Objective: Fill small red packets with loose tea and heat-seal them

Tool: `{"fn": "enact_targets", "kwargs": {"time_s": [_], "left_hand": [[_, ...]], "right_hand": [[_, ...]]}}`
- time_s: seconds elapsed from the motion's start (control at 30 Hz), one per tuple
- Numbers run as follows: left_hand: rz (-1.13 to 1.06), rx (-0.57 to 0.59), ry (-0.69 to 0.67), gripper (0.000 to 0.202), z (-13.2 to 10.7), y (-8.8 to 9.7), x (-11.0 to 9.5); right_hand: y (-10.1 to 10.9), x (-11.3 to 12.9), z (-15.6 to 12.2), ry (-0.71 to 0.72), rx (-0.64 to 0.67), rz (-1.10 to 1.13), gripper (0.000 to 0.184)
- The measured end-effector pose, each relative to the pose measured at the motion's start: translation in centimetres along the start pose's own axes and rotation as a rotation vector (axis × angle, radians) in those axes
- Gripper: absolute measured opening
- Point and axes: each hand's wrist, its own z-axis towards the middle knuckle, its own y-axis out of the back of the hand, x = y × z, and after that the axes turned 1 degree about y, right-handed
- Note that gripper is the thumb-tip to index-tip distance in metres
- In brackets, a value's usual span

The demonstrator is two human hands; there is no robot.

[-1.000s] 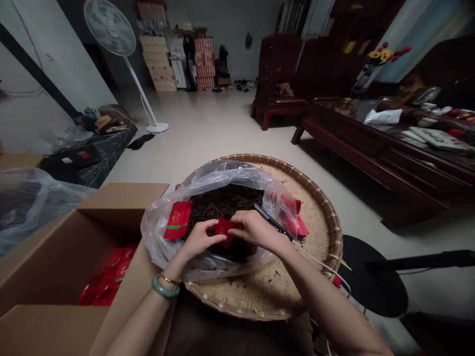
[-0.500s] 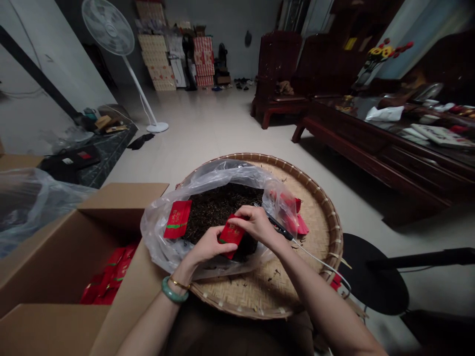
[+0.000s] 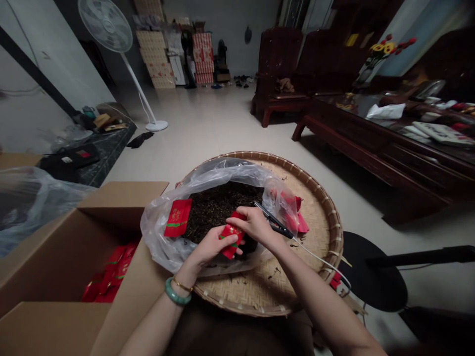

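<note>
Between my two hands is a small red packet (image 3: 230, 238) with a green stripe, held over a clear plastic bag (image 3: 156, 242) of dark loose tea leaves (image 3: 218, 205). My left hand (image 3: 213, 244) grips the packet's lower left side, its thumb across the front. At the upper edge, my right hand (image 3: 252, 225) pinches the packet. Another red packet (image 3: 178, 218) lies flat on the left of the tea. A black hair-straightener-like tool (image 3: 276, 223) with a white cord rests just right of my right hand. Beyond it sit more red packets (image 3: 302, 223), partly under the plastic.
A round woven bamboo tray (image 3: 311, 257) carries the bag. Close on the left stands an open cardboard box (image 3: 124, 195) with several red packets (image 3: 115, 269) inside. A white fan (image 3: 139, 84), a dark wooden table (image 3: 356, 136) and a round black stand base (image 3: 374, 272) surround it.
My left fingers have shifted on the packet and now show beneath its right side. The packet's front is creased and tilted differently. Both hands stay in nearly the same place.
</note>
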Motion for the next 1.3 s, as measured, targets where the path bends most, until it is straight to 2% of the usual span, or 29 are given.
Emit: {"fn": "enact_targets", "kwargs": {"time_s": [0.23,0.37,0.47,0.6,0.7,0.87,1.03,1.13,1.23,1.3], "left_hand": [[-0.050,0.010,0.025,0.045,-0.1,-0.1,0.4],[0.075,-0.068,-0.075,0.036,0.2,0.0,0.7],[0.151,-0.139,-0.178,0.027,0.3,0.4,1.0],[0.270,-0.159,-0.291,0.015,0.3,1.0,1.1],[0.320,-0.164,-0.380,0.011,0.1,1.3,1.2],[0.350,-0.196,-0.453,0.019,0.0,1.5,1.7],[0.380,-0.202,-0.496,0.016,-0.1,1.1,1.8],[0.426,-0.206,-0.527,0.015,-0.4,0.9,1.6],[0.477,-0.200,-0.494,0.014,-0.8,0.8,1.4],[0.505,-0.193,-0.460,0.020,-1.0,0.8,1.4]], "right_hand": [[-0.4,-0.4,-0.4,0.060,-0.029,0.027,0.035],[0.7,0.7,-1.1,0.176,-0.150,0.112,0.023],[2.3,1.8,-2.1,0.297,-0.216,0.101,0.024],[3.8,3.2,-3.4,0.447,-0.074,-0.043,0.014],[4.0,4.3,-4.3,0.492,-0.005,-0.176,0.015],[3.4,6.5,-5.1,0.374,0.015,-0.459,0.021],[2.6,8.5,-4.5,0.181,0.230,-0.665,0.013],[2.1,8.7,-3.9,0.097,0.338,-0.720,0.013],[1.6,8.0,-3.5,0.074,0.337,-0.719,0.014],[1.4,7.4,-3.4,0.074,0.320,-0.703,0.015]]}}
